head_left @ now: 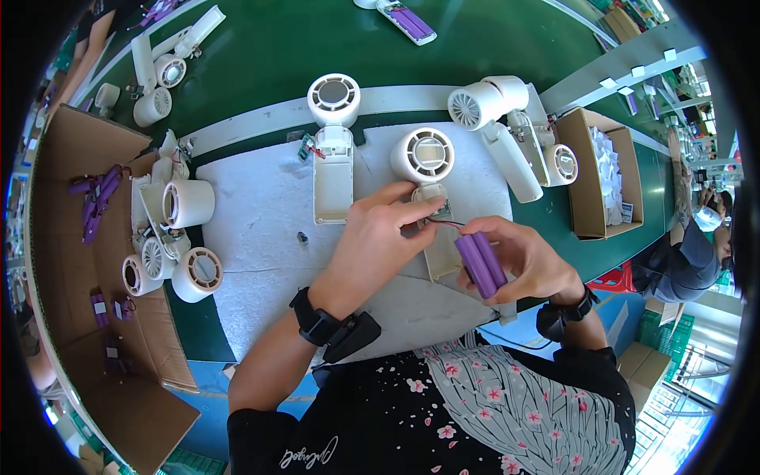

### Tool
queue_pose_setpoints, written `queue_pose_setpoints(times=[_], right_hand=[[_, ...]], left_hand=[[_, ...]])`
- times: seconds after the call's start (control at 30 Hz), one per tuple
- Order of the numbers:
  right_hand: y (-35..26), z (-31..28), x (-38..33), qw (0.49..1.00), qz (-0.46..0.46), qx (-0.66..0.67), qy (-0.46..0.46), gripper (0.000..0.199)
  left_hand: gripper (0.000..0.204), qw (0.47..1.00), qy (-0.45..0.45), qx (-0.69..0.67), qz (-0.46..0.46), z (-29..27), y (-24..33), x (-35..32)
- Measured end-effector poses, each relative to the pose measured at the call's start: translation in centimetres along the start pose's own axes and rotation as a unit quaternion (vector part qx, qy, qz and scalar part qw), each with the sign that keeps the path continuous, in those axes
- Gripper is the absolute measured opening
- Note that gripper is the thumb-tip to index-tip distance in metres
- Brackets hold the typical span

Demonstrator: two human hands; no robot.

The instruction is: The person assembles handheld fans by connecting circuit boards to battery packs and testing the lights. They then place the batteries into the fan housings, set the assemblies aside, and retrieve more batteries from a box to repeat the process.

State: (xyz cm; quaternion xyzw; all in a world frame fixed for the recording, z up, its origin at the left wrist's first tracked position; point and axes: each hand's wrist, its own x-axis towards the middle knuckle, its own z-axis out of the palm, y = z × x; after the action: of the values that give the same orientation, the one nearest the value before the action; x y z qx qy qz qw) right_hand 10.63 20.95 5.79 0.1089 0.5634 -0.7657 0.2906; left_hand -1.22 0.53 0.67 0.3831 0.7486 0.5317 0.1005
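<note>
My right hand [530, 257] holds a purple battery pack [480, 265] of joined cells, with thin red and black wires [446, 223] running from it. The fingers of my left hand [388, 226] pinch those wires beside a small circuit board [441, 207]. That board sits in the open handle of a white handheld fan [423, 156], whose round head points away from me. Below my fingers the hollow handle shell [442, 261] shows, partly covered by both hands. Left of it lies another opened fan [334, 99] with an empty handle and a loose green board [306, 147] on wires.
A pale foam mat [261, 237] covers the green bench. Fan parts crowd its left edge [188, 203] and far right [475, 105]. At left stands a cardboard box [87, 317] with purple battery packs; at right, a box [587, 170] of white pieces. A person [681, 261] sits far right.
</note>
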Motion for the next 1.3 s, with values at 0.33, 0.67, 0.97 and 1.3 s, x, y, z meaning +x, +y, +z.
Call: queue_pose_setpoints(times=[0.33, 0.67, 0.97, 1.3], right_hand=[[-0.3, 0.5, 0.5, 0.906, -0.173, -0.381, 0.070, 0.086], [1.0, 1.5, 2.4, 0.874, -0.198, -0.424, 0.127, 0.083], [2.0, 3.0, 2.2, 0.791, -0.278, -0.517, 0.174, 0.067], [2.3, 2.5, 2.1, 0.735, -0.321, -0.574, 0.165, 0.054]], left_hand=[[0.032, 0.999, -0.020, 0.040, 0.018, -0.3, 0.0, 0.0], [0.028, 0.998, -0.061, 0.021, 0.014, -1.0, 0.3, 0.2], [0.029, 0.997, -0.070, 0.035, 0.024, -1.1, 0.3, 0.1], [0.029, 0.998, -0.051, 0.023, 0.025, -1.0, 0.3, 0.1]])
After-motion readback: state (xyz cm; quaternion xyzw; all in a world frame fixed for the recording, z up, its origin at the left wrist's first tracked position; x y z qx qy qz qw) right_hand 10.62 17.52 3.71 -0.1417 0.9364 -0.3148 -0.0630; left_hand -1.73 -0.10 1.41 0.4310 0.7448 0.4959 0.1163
